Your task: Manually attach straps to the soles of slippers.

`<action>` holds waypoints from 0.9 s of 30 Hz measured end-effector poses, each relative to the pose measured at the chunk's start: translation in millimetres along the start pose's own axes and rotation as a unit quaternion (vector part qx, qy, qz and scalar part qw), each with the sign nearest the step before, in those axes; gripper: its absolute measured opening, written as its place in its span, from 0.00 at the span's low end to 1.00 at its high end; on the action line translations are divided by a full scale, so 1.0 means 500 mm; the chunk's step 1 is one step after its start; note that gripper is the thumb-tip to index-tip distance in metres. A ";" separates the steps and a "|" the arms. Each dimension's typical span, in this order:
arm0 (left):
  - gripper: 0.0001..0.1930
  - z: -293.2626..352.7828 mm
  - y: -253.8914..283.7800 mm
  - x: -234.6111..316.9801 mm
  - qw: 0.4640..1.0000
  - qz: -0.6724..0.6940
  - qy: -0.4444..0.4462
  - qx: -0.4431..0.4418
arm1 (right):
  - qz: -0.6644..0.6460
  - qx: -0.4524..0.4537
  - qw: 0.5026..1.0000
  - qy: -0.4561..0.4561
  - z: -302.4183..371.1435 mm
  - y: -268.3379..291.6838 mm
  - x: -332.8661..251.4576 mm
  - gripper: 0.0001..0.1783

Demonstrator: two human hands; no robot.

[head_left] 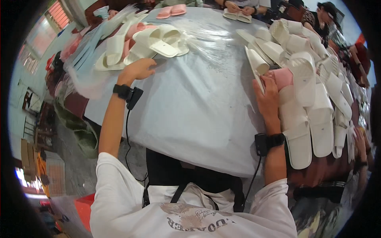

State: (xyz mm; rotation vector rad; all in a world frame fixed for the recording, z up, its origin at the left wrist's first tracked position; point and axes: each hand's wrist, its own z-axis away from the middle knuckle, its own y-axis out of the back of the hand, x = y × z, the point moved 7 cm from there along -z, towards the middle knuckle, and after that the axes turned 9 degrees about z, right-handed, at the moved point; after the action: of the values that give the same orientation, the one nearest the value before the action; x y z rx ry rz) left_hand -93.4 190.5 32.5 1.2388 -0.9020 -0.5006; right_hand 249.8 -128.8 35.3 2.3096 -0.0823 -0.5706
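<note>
My left hand [139, 70] is open, its fingers apart and lightly curved, over the table beside a pile of slippers. Closest to it is a white slipper [162, 47], lying with other white ones and a pink one; no slipper is in that hand. On the right, my right hand [266, 95] is closed around the heel end of a white slipper [257, 63], which is tilted on its edge, thumb on one side and fingers on the other. A pink slipper [282, 78] lies right next to those fingers, partly covered by white slippers.
A grey-white sheet covers the table [190, 103]. Thin clear plastic bags [202, 35] lie at its far side. White slippers [309, 115] are heaped along the right edge. Pink slippers [171, 11] sit at the far end. Another person's hands [238, 8] hold slippers across the table.
</note>
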 end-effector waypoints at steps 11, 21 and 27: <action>0.29 0.088 0.070 0.558 0.892 0.313 -0.292 -0.148 | -0.058 -0.035 0.998 -0.012 0.001 0.013 0.000 0.22; 0.41 -0.105 -0.144 0.469 0.701 0.685 -0.194 -0.044 | -0.156 -0.061 0.986 0.018 0.014 0.004 -0.059 0.23; 0.41 -0.113 -0.218 0.432 0.650 0.748 -0.132 -0.034 | -0.174 -0.161 0.961 0.144 0.028 -0.013 -0.111 0.22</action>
State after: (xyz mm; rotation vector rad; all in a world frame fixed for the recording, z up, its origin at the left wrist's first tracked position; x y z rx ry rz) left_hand 91.0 28.9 -7.3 0.0137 -1.7762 0.6658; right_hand 193.1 -120.7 43.0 2.0691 0.5283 -0.3775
